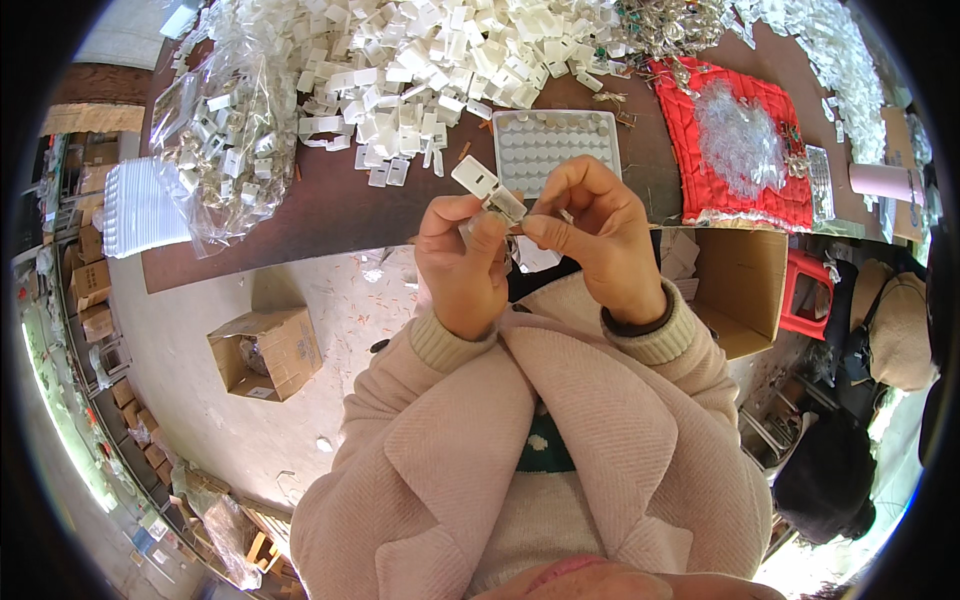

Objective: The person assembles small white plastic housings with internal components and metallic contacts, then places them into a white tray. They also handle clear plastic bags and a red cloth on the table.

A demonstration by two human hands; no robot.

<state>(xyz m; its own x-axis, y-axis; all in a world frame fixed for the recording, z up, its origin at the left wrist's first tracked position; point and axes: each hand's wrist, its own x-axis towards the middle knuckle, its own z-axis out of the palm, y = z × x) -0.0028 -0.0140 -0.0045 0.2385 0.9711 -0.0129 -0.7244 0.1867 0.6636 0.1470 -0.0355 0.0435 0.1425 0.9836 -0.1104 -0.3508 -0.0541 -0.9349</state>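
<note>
Above the table's near edge, my left hand (462, 265) grips a small white plastic case (476, 178) between thumb and fingers. The case tilts up to the left and has a dark slot in its upper part. My right hand (598, 235) meets its lower end, with thumb and forefinger pinched together. Whatever sits in that pinch is too small and too covered to make out. Just beyond my hands lies a pale tray (498, 140) of small round metallic pieces in rows. A big heap of similar white plastic parts (430, 65) spreads behind it.
Left on the dark table (330, 200) are a clear bag of parts (225, 150) and stacked white trays (145, 208). To the right, red cloth (680, 130) carries clear small pieces (738, 130). Below stand cardboard boxes (290, 355) (745, 285) and a red stool (805, 295).
</note>
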